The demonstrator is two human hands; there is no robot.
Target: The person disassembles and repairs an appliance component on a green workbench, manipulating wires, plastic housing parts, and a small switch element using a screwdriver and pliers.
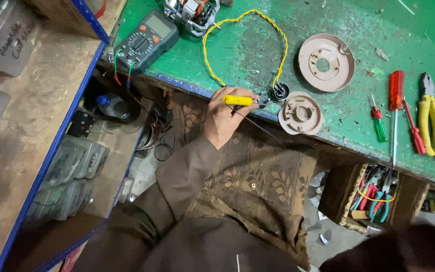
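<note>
A slim yellow-handled tool [238,100] is pinched in the left hand [225,117] at the green bench [247,50] edge, tip aimed at 3 o'clock toward a small black connector [280,91]. It's probably light and stiff, best gripped mid-handle. The right hand isn't seen.

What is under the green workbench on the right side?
Below the green workbench stands an open box holding pliers and screwdrivers with red, green and yellow handles. Its lower contents are hidden by its walls and the tools on top.
</note>
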